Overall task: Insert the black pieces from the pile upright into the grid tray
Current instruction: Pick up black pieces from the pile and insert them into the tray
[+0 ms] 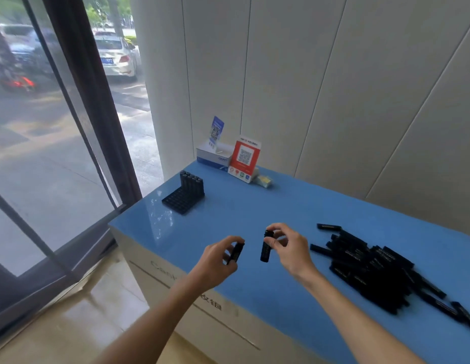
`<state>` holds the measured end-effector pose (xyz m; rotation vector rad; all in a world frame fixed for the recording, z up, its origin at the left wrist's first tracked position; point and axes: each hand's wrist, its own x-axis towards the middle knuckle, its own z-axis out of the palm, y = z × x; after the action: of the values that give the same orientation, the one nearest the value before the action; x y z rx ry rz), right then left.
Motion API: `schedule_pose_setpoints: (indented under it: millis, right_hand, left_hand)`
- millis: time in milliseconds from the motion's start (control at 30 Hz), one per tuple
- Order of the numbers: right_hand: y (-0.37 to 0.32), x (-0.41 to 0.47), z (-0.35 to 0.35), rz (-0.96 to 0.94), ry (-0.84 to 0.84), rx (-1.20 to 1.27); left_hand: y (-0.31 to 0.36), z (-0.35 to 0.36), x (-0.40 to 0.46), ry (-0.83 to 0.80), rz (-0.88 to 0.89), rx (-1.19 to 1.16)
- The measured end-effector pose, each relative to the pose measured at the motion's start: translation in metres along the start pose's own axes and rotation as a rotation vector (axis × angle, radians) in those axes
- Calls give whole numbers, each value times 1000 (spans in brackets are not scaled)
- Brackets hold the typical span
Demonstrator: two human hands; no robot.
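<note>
Left hand [220, 256], frame centre: pinching black piece [237, 252]. Right hand [286, 246]: pinching second piece [266, 246] upright. Pile [373, 266] lower right, grid tray [182, 199] upper left; both well apart from hands.

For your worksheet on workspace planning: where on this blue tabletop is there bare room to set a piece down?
Bare blue table lies between the grid tray and the hands, and between the red sign and the pile. The right side is crowded.
</note>
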<state>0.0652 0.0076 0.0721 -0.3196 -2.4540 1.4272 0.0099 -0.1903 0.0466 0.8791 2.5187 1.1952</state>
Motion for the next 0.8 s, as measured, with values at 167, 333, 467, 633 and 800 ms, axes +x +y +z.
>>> schedule_pose_setpoints:
  millis: [167,333,467,633,800]
  right_hand:
    - [-21,25,44,-13,24,5]
    - [-27,64,76,-18,19,1]
    - [-29,111,106,-29,13,14]
    - [-35,171,143,-33,20,30]
    - [-40,215,173,-44,4,32]
  left_hand:
    - [-41,-42,11,33,10,-10]
    - [-78,-70,40,41,6,-25]
    - [-111,-98,75,60,-21,8]
    - [-147,-140,118,117,-55,42]
    - [-175,-174,153,170,-70,57]
